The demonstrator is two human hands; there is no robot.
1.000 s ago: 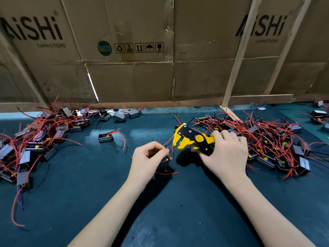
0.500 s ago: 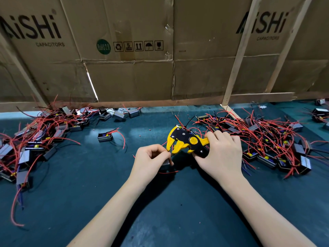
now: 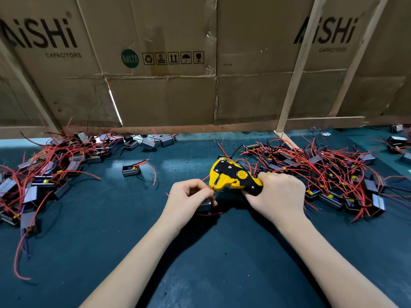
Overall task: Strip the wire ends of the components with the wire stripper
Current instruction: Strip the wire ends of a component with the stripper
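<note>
My right hand (image 3: 278, 196) grips the handles of a yellow and black wire stripper (image 3: 231, 177), whose jaws point left. My left hand (image 3: 189, 198) holds a small grey component (image 3: 205, 205) and pinches one of its wires at the stripper's jaws. A red wire (image 3: 209, 214) from the component trails on the mat under my hands. The two hands nearly touch at the middle of the dark teal mat (image 3: 111, 230).
A heap of components with red wires (image 3: 44, 172) lies at the left, a larger heap (image 3: 329, 174) at the right behind my right hand. One lone component (image 3: 131, 170) sits between them. Cardboard boxes (image 3: 160, 63) and wooden slats wall off the back.
The stripper has moved left and down toward my left hand, and its jaws now meet the wire that my left hand holds up. The left hand has barely moved.
</note>
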